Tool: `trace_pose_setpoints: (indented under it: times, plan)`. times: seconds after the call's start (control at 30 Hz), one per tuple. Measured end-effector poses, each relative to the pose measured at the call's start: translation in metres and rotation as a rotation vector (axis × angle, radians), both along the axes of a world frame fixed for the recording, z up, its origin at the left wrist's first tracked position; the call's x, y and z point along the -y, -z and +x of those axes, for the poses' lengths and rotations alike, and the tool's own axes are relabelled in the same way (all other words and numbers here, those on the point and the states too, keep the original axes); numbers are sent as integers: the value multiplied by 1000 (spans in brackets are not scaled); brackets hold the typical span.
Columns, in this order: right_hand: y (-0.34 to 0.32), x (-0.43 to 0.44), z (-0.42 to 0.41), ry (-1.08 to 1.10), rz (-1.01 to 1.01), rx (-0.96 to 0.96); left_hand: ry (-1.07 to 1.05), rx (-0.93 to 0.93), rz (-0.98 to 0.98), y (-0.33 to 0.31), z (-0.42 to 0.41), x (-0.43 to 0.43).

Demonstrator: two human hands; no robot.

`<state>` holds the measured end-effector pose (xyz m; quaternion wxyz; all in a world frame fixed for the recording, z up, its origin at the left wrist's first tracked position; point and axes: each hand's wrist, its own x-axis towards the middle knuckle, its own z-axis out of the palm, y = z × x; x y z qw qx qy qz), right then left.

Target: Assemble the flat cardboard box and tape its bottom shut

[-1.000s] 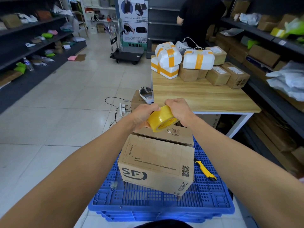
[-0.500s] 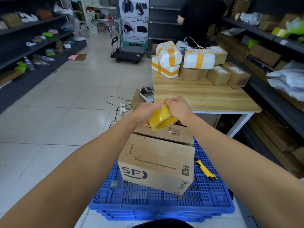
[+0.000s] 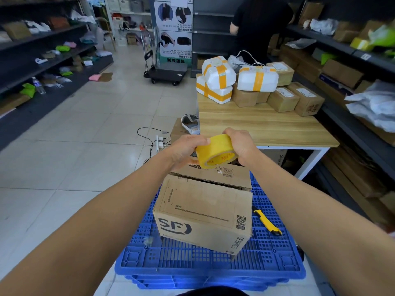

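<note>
Gripping the tape roll (image 3: 214, 151) with curled fingers, the left hand (image 3: 185, 150) and right hand (image 3: 242, 146) held it just above the far edge of the cardboard box (image 3: 203, 212), which stood mid-way on the blue crate (image 3: 273, 259), its unsealed seam running left to right, equally near both hands.

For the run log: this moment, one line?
left hand: grips tape roll | right hand: grips it too | box: on blue pallet, seam untaped | utility knife: right of box
</note>
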<state>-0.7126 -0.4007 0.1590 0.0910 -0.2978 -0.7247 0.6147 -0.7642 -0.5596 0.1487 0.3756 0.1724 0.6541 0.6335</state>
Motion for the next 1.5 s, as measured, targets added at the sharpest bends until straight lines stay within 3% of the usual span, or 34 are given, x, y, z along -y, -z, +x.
trace_pose_setpoints:
  times: [0.2,0.47,0.63,0.83,1.0,1.5]
  plan:
    - [-3,5,1,-75,136,-2,-28,-2,-104,-2,2,-7]
    - [-5,4,0,-145,247,-31,-91,19,-96,0,8,-12]
    - [-7,-4,5,16,17,-36,-31,0,31,1,8,-5]
    - [-1,-13,8,65,-281,-93,39,138,94,3,8,-1]
    - [-4,-12,7,46,-84,-55,11,172,36,-4,7,-10]
    - [-8,5,7,-119,336,-85,-56,22,-177,-4,8,-23]
